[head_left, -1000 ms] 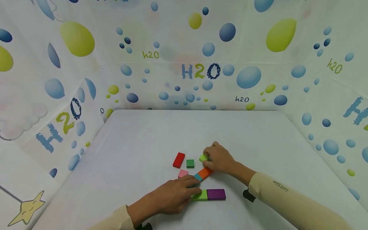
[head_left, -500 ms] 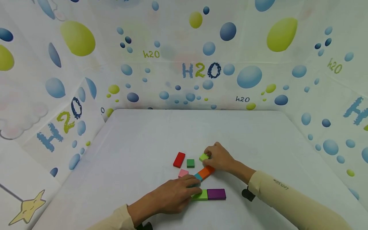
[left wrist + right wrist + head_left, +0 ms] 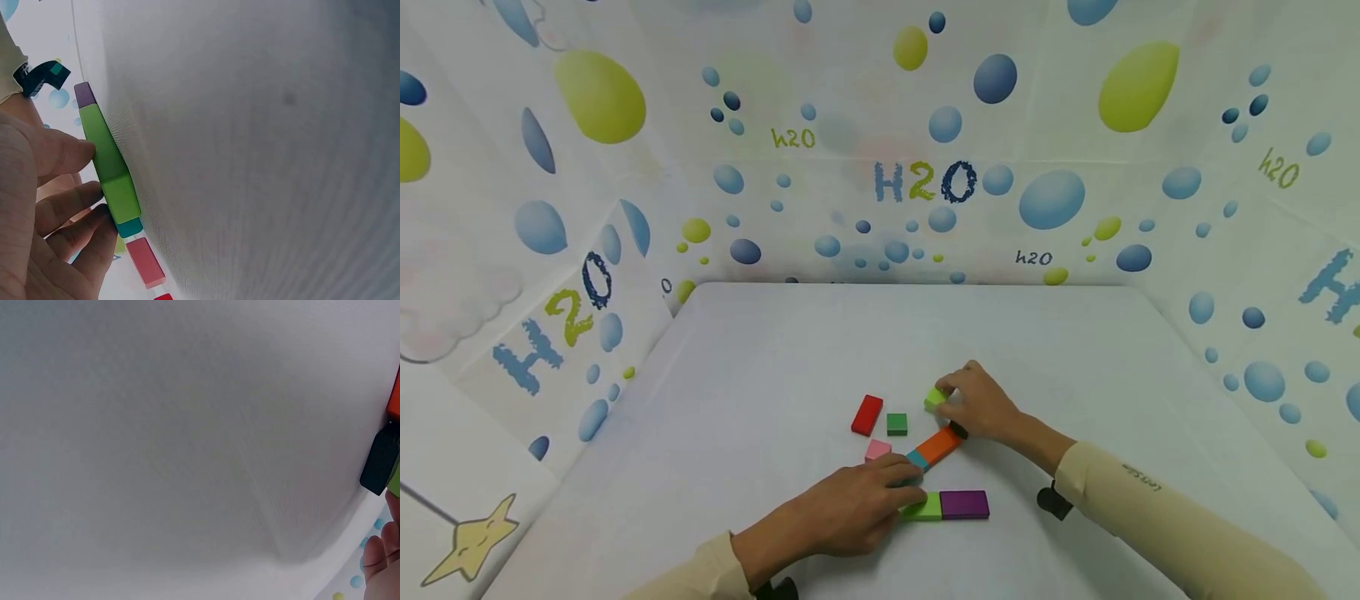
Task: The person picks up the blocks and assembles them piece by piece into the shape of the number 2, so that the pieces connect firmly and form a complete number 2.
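Observation:
My left hand (image 3: 857, 508) lies over the left end of a row of blocks. Its thumb rests on a light green block (image 3: 931, 507) and its fingertips are at a teal block (image 3: 917, 458). From the left wrist view, thumb and fingers touch one side of the green blocks (image 3: 111, 159). Beyond, my right hand (image 3: 985, 407) pinches another light green block (image 3: 934, 399) between thumb and fingers. A dark block (image 3: 380, 459) lies at the end of the orange block (image 3: 938, 447), partly hidden by that hand. A purple block (image 3: 965, 505) adjoins the long green one.
Left of the right hand lie a red block (image 3: 867, 415), a dark green block (image 3: 897, 424) and a pink block (image 3: 877, 451). They rest on a white tabletop (image 3: 760, 367), with printed cloth walls (image 3: 850, 92) behind and at the sides.
My right hand has shifted slightly away and to the right with the light green block, and the dark block now shows beneath it. The left hand has stayed in place.

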`<state>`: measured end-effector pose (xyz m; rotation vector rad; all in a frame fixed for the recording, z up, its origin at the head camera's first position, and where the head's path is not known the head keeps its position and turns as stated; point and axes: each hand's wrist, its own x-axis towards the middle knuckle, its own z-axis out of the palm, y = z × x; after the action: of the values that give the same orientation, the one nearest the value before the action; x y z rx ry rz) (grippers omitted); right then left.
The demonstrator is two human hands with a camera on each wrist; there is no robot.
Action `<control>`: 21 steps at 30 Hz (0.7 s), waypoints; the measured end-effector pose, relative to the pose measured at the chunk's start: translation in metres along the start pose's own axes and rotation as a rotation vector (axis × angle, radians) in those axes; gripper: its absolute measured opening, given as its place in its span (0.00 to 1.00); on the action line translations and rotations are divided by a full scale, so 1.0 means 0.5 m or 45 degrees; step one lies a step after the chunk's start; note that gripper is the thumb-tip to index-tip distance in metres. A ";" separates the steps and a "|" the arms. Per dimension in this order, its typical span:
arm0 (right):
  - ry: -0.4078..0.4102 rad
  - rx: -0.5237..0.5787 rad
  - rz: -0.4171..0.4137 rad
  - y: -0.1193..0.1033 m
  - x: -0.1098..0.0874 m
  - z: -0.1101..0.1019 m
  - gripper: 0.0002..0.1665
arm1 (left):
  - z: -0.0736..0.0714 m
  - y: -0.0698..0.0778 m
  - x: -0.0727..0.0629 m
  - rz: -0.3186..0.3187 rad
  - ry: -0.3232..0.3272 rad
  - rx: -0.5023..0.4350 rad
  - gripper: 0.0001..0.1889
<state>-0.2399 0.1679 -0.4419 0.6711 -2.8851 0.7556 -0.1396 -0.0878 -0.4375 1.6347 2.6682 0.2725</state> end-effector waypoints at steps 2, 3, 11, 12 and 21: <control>0.013 -0.013 -0.026 0.002 -0.002 -0.004 0.19 | 0.000 0.000 0.000 -0.002 -0.003 0.004 0.21; 0.019 -0.021 -0.037 0.004 -0.004 -0.005 0.19 | 0.000 0.000 0.000 -0.004 -0.004 0.004 0.21; 0.056 -0.108 -0.048 0.022 -0.017 -0.016 0.20 | 0.003 0.002 0.001 -0.007 0.000 0.003 0.21; 0.063 -0.114 -0.052 0.026 -0.019 -0.017 0.19 | 0.003 0.003 0.001 -0.007 0.000 0.002 0.21; 0.080 -0.144 -0.110 0.056 -0.038 -0.025 0.18 | 0.001 0.001 0.002 -0.002 0.001 -0.006 0.21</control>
<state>-0.2355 0.2033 -0.4468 0.7390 -2.7968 0.5875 -0.1393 -0.0867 -0.4379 1.6320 2.6669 0.2797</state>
